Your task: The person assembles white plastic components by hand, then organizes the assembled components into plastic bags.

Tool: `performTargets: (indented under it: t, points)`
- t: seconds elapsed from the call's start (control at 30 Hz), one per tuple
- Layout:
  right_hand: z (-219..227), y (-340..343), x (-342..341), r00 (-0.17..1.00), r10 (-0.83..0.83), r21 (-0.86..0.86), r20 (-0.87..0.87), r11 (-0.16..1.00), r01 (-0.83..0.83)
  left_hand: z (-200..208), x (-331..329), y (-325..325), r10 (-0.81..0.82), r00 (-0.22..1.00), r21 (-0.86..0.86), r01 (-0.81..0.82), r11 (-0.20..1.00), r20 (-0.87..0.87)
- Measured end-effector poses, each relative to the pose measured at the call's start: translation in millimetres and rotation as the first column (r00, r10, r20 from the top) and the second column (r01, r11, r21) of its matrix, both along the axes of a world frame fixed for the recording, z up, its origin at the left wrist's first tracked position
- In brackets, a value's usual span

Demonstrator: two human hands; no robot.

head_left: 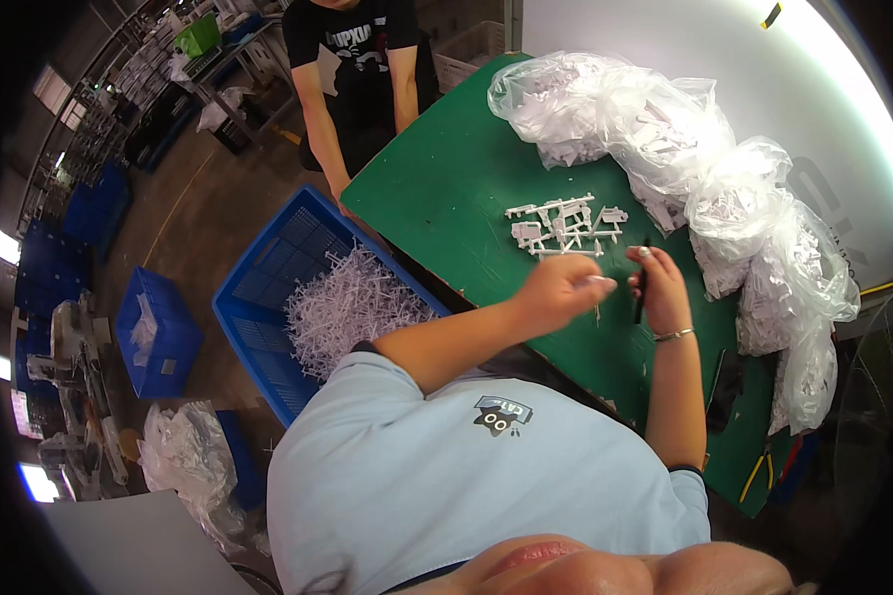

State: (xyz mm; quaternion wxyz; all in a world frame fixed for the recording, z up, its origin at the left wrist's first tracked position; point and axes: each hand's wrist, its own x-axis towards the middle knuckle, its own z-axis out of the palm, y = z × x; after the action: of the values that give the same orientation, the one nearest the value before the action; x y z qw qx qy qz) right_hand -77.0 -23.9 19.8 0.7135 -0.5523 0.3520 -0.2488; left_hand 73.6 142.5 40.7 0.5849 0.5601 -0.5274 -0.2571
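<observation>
My left hand is closed above the green tabletop, its fingers curled together. Something small and pale may be at its fingertips, but I cannot make it out. Close by on the right, my right hand grips a slim black pen-shaped tool, which points roughly along the hand. A narrow gap separates the two hands. Just beyond them lies a loose cluster of white moulded plastic pieces, bars and small blocks on frames. Neither hand touches that cluster.
Clear bags full of white parts line the table's far and right edges. A blue crate of thin white scraps stands at the left. Yellow-handled pliers lie at the near right corner. Another person is at the table's far left.
</observation>
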Motion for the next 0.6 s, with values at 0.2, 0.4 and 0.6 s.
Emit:
performTargets:
  t: [0.2,0.4,0.6]
  points:
    - [-10.7,-49.3,-55.2,0.915,-0.398,-0.216,-0.073,0.902,0.375,-12.9,-70.5,-90.5,-0.113,0.874,0.119,0.064,0.991,0.473]
    - [-49.4,-72.7,-73.9,0.727,-0.665,-0.845,-0.172,0.479,0.238,-47.9,-77.1,-132.8,-0.133,0.795,0.215,0.003,0.977,0.592]
    - [-34.8,-71.4,-65.7,0.73,-0.599,-0.786,-0.33,0.603,0.139,-24.9,-34.1,-143.3,-0.2,0.976,0.385,0.151,0.91,0.091]
